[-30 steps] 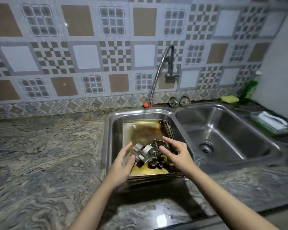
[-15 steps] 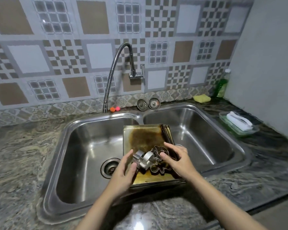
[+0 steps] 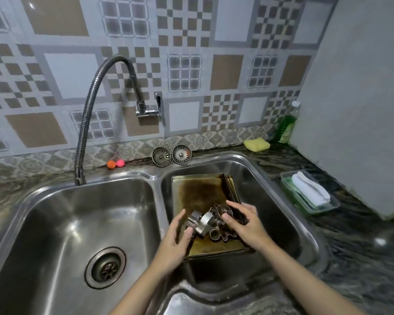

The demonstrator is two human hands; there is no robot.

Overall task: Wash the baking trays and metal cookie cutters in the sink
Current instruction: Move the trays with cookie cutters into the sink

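Head view, nearest first: both forearms reach in from the bottom edge over the granite desk [image 3: 362, 258]. Left hand [image 3: 175, 244] has its grip open, fingers straight against the left side of the pile of metal cookie cutters [image 3: 210, 223]; right hand [image 3: 246, 223] has a loosely open grip too, fingertips resting on the pile's right side. The cutters lie on the stained top tray of the stacked baking trays [image 3: 203, 192], which now sit in the right basin [image 3: 271, 201] of the double sink; half a second ago the stack was over the divider, and a second ago over the left basin [image 3: 66, 223]. Beyond stand two strainers [image 3: 171, 155], a sponge [image 3: 256, 144], a soap bottle [image 3: 288, 126] and the faucet [image 3: 114, 87].
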